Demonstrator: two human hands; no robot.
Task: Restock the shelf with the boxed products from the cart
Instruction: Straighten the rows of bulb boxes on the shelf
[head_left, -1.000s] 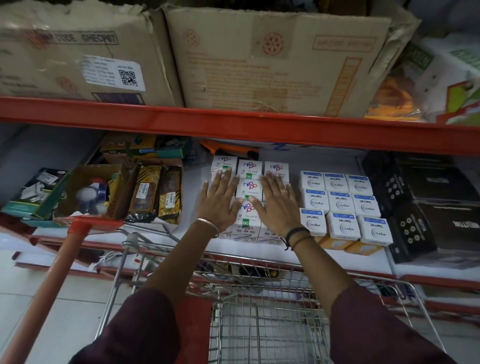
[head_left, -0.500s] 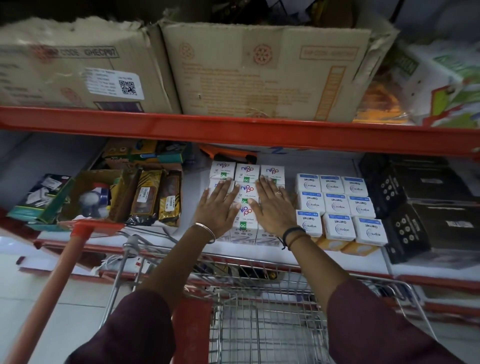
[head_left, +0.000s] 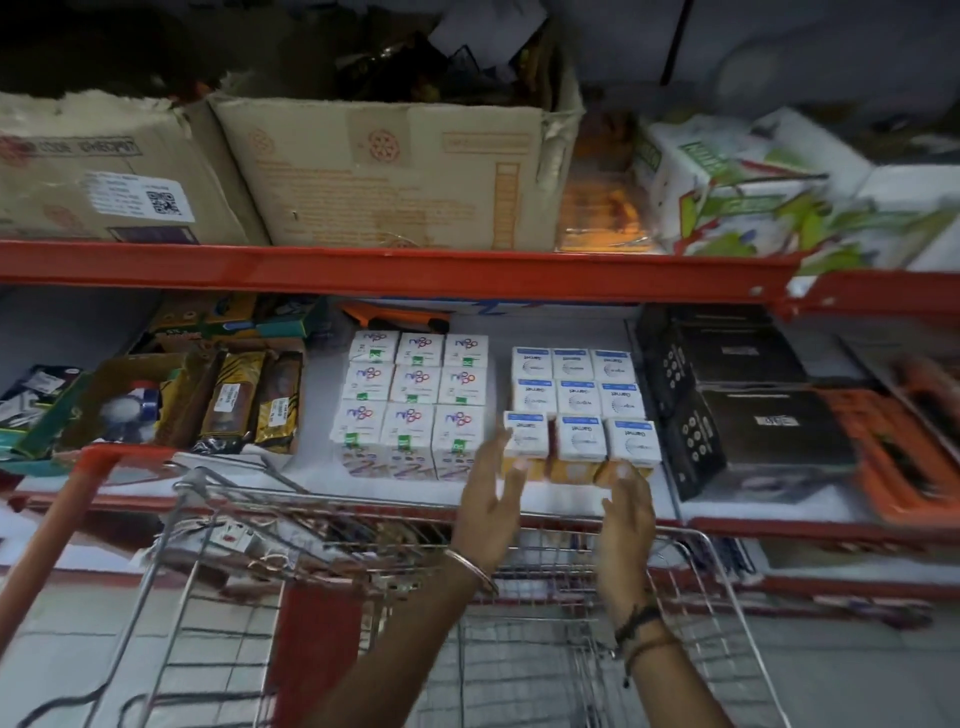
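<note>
Both hands open, holding nothing. Left hand (head_left: 488, 499), fingers spread, at the front left corner of the blue-topped box block (head_left: 579, 410); right hand (head_left: 626, 512) below that block's front edge. White Nippo box block (head_left: 413, 402), three by three, just left of it on the shelf (head_left: 317, 395). Wire cart (head_left: 363, 545) against the shelf's front edge.

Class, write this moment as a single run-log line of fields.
phase: straightening shelf stock | left hand: open, at left edge of blue-label boxes | right hand: open, at their front | cart: below hands
</note>
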